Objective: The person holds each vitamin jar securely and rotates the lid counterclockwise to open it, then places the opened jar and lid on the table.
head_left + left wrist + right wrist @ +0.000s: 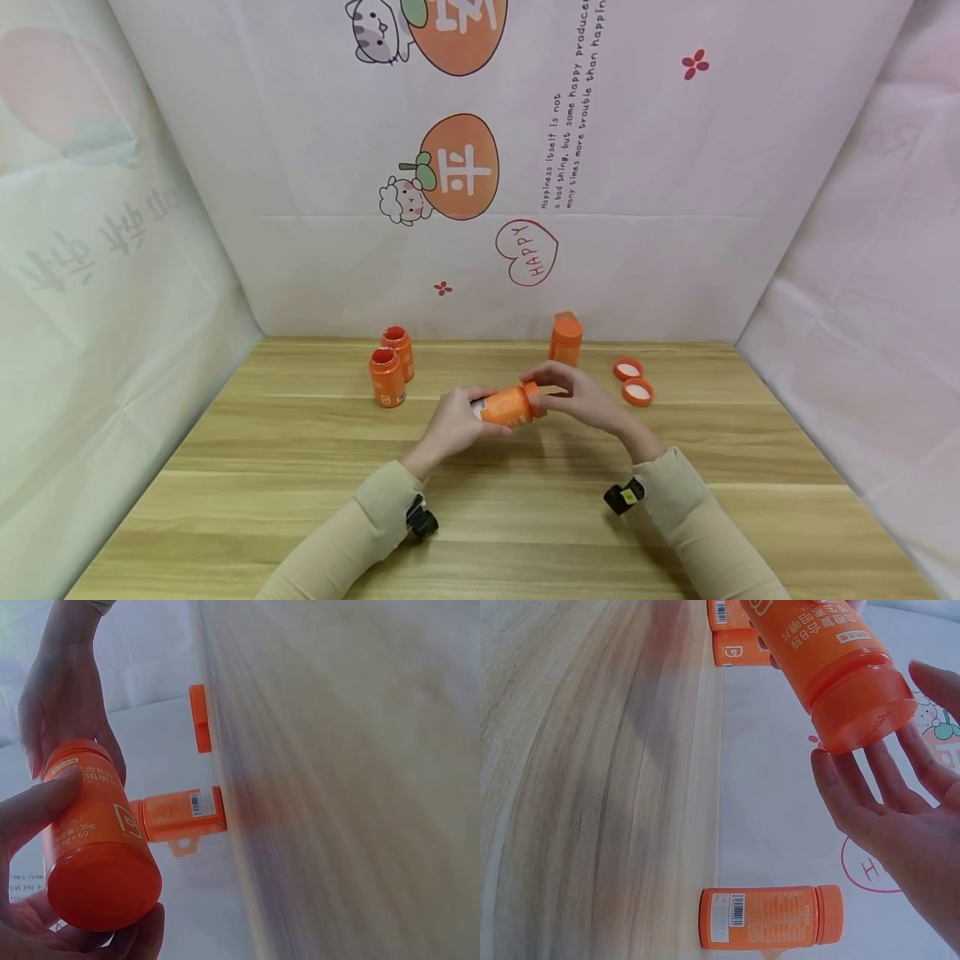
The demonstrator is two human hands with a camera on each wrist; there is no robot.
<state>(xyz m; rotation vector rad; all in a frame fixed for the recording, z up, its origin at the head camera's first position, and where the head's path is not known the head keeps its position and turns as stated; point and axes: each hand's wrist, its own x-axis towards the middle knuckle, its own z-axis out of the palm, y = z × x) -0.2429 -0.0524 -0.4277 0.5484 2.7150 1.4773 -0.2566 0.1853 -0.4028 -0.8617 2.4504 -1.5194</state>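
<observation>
An orange pill bottle [504,408] is held tilted above the table, its cap end toward the right. My left hand [455,421] grips its body near the base, thumb on one side and fingers on the other, as the left wrist view shows. The orange cap [862,709] sits on the bottle's neck. Around that cap lies my right hand [581,398]; in the right wrist view its fingers [889,776] are at the cap's far side, while the thumb stands apart from it.
Two uncapped orange bottles [387,383] stand at the back left. A capped orange bottle [566,343] is upright at the back, near the wall cloth [637,275]. To its right, two loose caps [637,392] lie with white insides up on the wooden table [510,533].
</observation>
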